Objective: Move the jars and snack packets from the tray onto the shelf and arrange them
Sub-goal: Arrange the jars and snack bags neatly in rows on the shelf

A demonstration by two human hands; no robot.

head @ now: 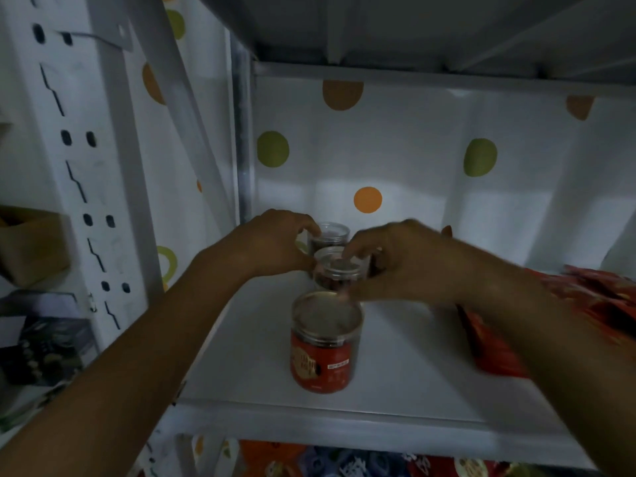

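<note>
Head camera, white shelf point(413, 356): I watch the right hand point(395, 266) pinch the middle jar point(335, 270) of three in a row; left hand point(275, 242) curls beside it, grip I cannot tell. Red snack packets point(602, 304) lie right.

Left hand point(275, 244), right hand point(404, 265) around jar point(331, 271)

the front jar point(325, 342) has a red label, its print too blurred to read.

Both bare forearms are reaching forward and converging. The left hand point(275, 242) is curling its fingers, its grip unclear. The right hand point(406, 266) is pinching the middle jar point(335, 271) from above.
</note>
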